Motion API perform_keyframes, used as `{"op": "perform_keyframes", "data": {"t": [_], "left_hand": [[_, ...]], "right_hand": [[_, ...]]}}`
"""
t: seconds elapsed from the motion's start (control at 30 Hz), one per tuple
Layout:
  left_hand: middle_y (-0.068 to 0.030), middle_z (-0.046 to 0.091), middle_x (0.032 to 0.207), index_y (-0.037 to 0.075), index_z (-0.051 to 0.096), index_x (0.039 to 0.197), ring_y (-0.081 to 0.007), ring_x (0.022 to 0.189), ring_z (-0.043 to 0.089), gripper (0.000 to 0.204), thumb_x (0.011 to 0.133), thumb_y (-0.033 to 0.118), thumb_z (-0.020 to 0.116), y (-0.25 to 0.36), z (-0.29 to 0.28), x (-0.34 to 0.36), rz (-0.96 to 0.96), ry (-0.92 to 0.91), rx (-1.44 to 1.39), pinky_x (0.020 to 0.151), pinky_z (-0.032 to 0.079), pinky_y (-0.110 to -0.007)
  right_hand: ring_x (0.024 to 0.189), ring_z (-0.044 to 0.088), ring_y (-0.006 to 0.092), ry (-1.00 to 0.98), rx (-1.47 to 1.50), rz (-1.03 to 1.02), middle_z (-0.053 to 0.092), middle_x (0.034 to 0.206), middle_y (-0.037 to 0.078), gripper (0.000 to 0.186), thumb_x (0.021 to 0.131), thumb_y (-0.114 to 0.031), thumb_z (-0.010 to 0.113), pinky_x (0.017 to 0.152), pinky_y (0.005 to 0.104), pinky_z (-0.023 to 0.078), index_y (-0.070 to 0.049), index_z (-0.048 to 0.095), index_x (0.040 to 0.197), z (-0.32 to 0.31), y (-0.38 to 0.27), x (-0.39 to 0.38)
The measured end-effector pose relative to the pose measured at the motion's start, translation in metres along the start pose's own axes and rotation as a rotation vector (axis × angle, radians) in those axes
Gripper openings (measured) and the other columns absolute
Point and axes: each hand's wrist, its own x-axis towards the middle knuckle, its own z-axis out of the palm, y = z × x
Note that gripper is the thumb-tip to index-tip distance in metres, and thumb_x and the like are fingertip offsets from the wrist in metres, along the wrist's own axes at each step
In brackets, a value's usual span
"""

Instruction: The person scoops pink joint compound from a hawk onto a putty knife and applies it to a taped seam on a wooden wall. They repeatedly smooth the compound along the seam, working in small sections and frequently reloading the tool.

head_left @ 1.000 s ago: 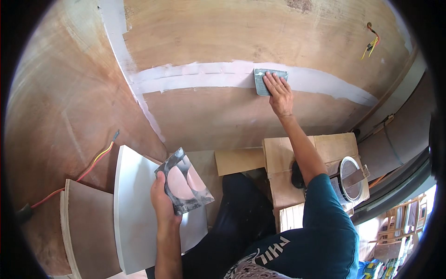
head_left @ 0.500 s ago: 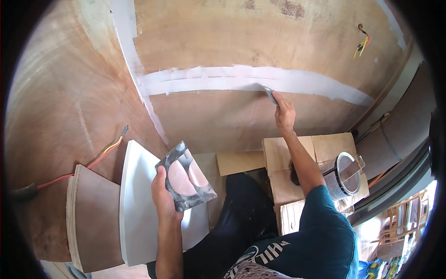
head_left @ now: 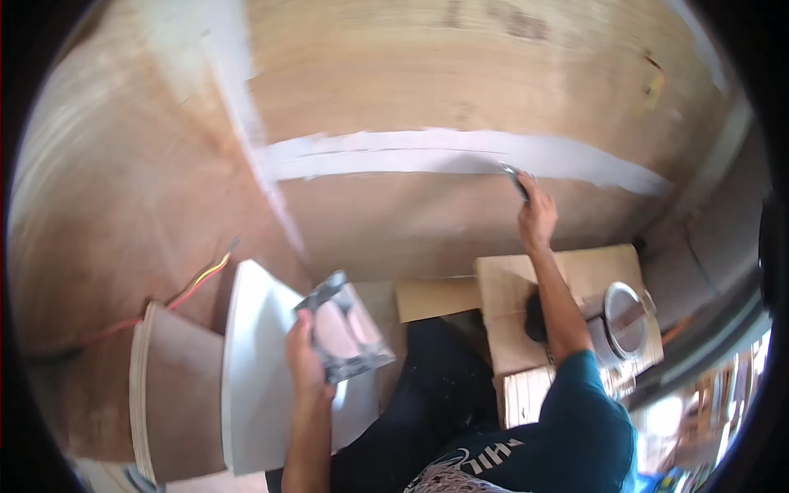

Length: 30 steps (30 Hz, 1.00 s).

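In my left hand (head_left: 309, 361) is a flat, square putty board (head_left: 376, 338), grey and smeared, with pale pink filler (head_left: 334, 329) on its face. My thumb lies over its near left edge. My right hand (head_left: 538, 212) reaches up toward the plywood wall (head_left: 378, 214), gripping a metal putty knife (head_left: 515, 181). The blade's tip is at the lower edge of a long white band of filler (head_left: 394, 156) that runs across the wall; I cannot tell whether it touches. A thin dark line shows within the band.
An open can (head_left: 626, 316) with a flat blade across its mouth stands on a cardboard box (head_left: 509, 283) to the right. White (head_left: 263, 370) and brown panels (head_left: 185, 386) lean at left. Loose wires stick out of the left wall (head_left: 201, 279) and the upper right wall (head_left: 655, 82).
The putty knife in my right hand has moved right along the white band and slightly away from it. My left hand still holds the board. The whole view has shifted a little and blurred.
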Motion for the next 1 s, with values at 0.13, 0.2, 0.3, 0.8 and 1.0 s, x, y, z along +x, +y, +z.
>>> {"op": "perform_keyframes", "data": {"t": [0.13, 0.2, 0.3, 0.8, 1.0], "left_hand": [[-0.0087, 0.066, 0.101, -0.001, 0.06, 0.11, -0.016, 0.09, 0.065, 0.04, 0.103, 0.036, 0.045, -0.002, 0.021, -0.005, -0.055, 0.033, -0.052, 0.082, 0.053, -0.032], [-0.0093, 0.066, 0.101, -0.001, 0.059, 0.111, -0.0161, 0.09, 0.066, 0.039, 0.104, 0.034, 0.045, 0.004, 0.021, -0.009, -0.058, 0.009, -0.087, 0.081, 0.054, -0.031], [-0.0093, 0.066, 0.101, -0.001, 0.058, 0.112, -0.0159, 0.09, 0.066, 0.037, 0.104, 0.032, 0.045, 0.009, 0.022, -0.012, -0.069, -0.022, -0.132, 0.08, 0.054, -0.031], [-0.0093, 0.066, 0.104, -0.001, 0.059, 0.112, -0.0163, 0.091, 0.065, 0.037, 0.103, 0.031, 0.046, 0.019, 0.028, -0.017, 0.001, 0.055, -0.125, 0.082, 0.053, -0.031], [-0.009, 0.066, 0.101, -0.002, 0.059, 0.111, -0.015, 0.087, 0.066, 0.037, 0.104, 0.032, 0.045, 0.022, 0.028, -0.02, 0.014, 0.074, -0.104, 0.079, 0.053, -0.03]], "right_hand": [[0.082, 0.068, 0.0232, -0.226, 0.405, -0.04, 0.071, 0.1, 0.007, 0.051, 0.075, 0.007, 0.061, 0.065, 0.0369, 0.053, -0.012, 0.062, 0.122, 0.014, -0.074, -0.019], [0.091, 0.067, 0.0219, -0.412, 0.444, -0.152, 0.07, 0.109, 0.006, 0.056, 0.072, 0.005, 0.062, 0.071, 0.0359, 0.053, -0.012, 0.06, 0.125, 0.029, -0.129, -0.015], [0.115, 0.059, 0.0206, -0.468, 0.363, -0.388, 0.061, 0.132, 0.004, 0.063, 0.069, 0.0, 0.062, 0.09, 0.0368, 0.048, -0.011, 0.056, 0.131, 0.057, -0.193, 0.002], [0.137, 0.042, 0.0175, -0.232, 0.154, -0.496, 0.039, 0.153, -0.001, 0.059, 0.085, -0.004, 0.055, 0.105, 0.0431, 0.036, -0.013, 0.046, 0.143, 0.189, -0.255, 0.046], [0.134, 0.045, 0.0197, -0.309, 0.175, -0.498, 0.044, 0.15, 0.001, 0.06, 0.082, -0.003, 0.056, 0.103, 0.0443, 0.037, -0.012, 0.048, 0.141, 0.181, -0.253, 0.018]]}}
